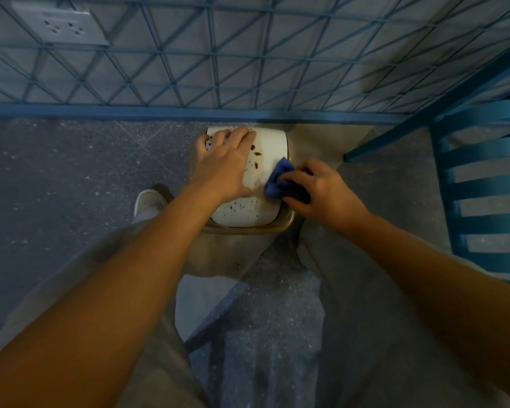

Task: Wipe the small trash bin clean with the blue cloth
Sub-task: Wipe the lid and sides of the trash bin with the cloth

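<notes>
Speckled grey floor fills most of the frame, blue metal mesh fence across the top, blue slatted chair at right. Dead centre sits the small tan plastic trash bin, white lid spattered brown. Left hand lies flat and open on the lid; right hand is clenched around the bunched blue cloth, pressed on the lid's right edge.

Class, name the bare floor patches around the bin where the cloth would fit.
Bare speckled grey floor lies left of the small white bin, below the blue rail. Crowded: left hand, right hand gripping blue cloth, blue slatted chair.
</notes>
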The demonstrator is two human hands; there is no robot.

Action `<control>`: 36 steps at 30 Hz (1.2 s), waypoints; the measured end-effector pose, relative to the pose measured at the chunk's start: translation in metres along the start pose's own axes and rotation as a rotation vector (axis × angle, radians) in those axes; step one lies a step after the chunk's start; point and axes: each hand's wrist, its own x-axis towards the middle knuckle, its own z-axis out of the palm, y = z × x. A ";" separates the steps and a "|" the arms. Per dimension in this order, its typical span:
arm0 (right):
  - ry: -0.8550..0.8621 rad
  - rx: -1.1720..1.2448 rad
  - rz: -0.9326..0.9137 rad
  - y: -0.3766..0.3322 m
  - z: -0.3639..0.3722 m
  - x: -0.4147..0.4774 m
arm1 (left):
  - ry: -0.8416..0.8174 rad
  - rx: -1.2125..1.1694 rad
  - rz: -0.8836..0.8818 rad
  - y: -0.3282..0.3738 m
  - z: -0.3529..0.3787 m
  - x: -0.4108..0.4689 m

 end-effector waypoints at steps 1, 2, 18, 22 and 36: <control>-0.011 -0.008 -0.004 0.001 -0.002 0.001 | 0.001 -0.002 -0.001 0.000 0.000 0.000; -0.007 -0.008 -0.002 0.001 -0.005 0.004 | -0.001 -0.008 -0.003 0.000 0.000 0.000; 0.013 0.009 0.015 0.000 -0.010 0.007 | -0.003 -0.006 -0.004 -0.001 0.002 0.000; 0.100 0.039 0.092 0.004 -0.018 0.017 | -0.009 -0.006 -0.003 0.000 0.002 -0.001; 0.068 0.975 0.559 -0.024 -0.031 0.003 | 0.003 -0.127 -0.013 0.001 -0.013 -0.006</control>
